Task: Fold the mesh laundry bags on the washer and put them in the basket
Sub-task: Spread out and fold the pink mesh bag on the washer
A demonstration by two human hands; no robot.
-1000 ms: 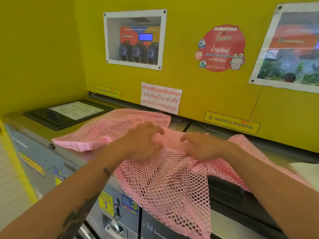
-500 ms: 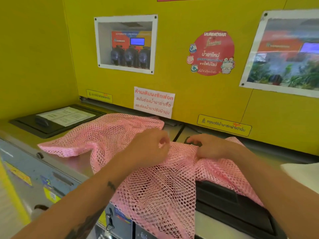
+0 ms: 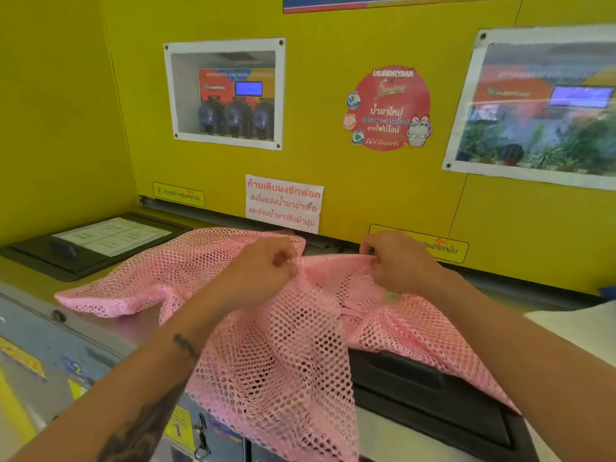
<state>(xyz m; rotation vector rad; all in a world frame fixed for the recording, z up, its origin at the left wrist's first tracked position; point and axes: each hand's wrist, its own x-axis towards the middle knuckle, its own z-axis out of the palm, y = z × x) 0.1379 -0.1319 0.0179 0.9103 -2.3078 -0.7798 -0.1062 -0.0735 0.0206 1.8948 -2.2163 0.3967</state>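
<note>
Both hands pinch the top hem of a pink open-weave mesh laundry bag (image 3: 283, 355) — left hand (image 3: 263, 271) and right hand (image 3: 396, 261) near each other — stretching it above the grey washer top (image 3: 40, 315), its lower part draping over the front edge.

Left hand (image 3: 256, 275) and right hand (image 3: 400, 261) pinch the pink mesh bag's (image 3: 286, 355) top edge, stretched between them over the washer (image 3: 40, 345).
</note>
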